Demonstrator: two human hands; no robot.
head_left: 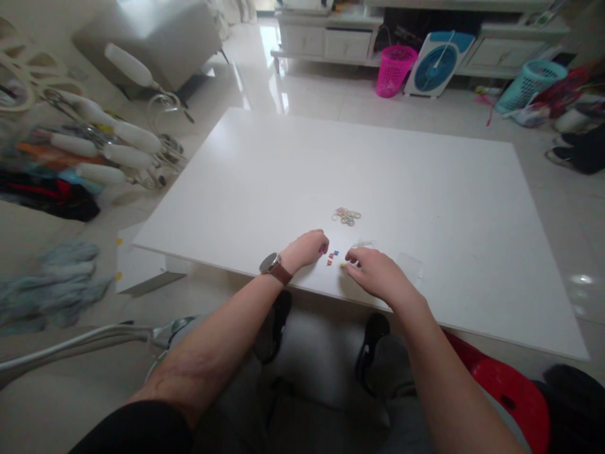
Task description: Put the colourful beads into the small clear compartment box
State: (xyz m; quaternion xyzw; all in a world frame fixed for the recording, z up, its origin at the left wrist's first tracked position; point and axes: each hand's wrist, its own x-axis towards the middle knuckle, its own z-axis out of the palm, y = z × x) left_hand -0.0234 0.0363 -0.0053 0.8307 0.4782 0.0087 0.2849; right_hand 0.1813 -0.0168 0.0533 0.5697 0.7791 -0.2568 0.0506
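Observation:
My left hand (pixel 309 248), with a watch (pixel 271 263) on its wrist, is closed near the front edge of the white table (pixel 425 183). A tiny pink-purple piece (pixel 322 252) shows at its fingertips. Small red pieces (pixel 329 259) and a blue piece (pixel 336 253) lie between my hands. My right hand (pixel 373 268) hovers low with thumb and fingers apart. By its thumb tip is a small yellow piece (pixel 343 265); whether they touch is unclear. Farther in lies a pile of thin, pale-coloured rings (pixel 347 217). A clear plastic box (pixel 365 243) is partly hidden behind my right hand.
To the right, a flat clear plastic piece (pixel 410 268) rests on the table. A red stool (pixel 513 403) stands under the front right edge. Beyond the table are a pink basket (pixel 396 70), a blue-white fan (pixel 437 63) and a teal basket (pixel 529 85).

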